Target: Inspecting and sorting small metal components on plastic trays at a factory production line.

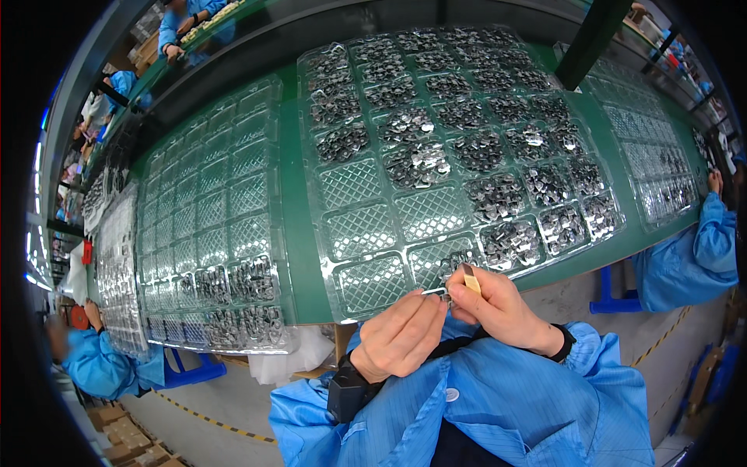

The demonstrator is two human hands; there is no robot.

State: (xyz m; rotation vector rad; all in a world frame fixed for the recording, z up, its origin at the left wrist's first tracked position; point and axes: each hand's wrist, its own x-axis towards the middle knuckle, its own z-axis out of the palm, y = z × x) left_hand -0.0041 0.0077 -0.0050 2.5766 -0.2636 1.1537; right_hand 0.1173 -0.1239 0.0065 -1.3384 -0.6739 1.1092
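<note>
My left hand (401,335) is closed, its thumb and fingertips pinching a small shiny part (443,295) at the near edge of the tray. Close against it, my right hand (502,307) is closed around a short flat tool with a tan end (471,279); its kind I cannot make out. The tool's other end is hidden by my fingers, which meet the left fingertips at the part. Just beyond my hands lies a clear plastic compartment tray (362,292). Many of its pockets hold small dark shiny metal-looking pieces (510,243); several nearer left pockets are bare.
Another clear tray (249,233) lies to the left, a third (657,156) to the right, on the green tabletop (299,257). A dark green post (595,43) rises at the far side. Blue-sleeved co-workers sit at left (105,362) and right (677,253). Blue stools (615,292) stand below.
</note>
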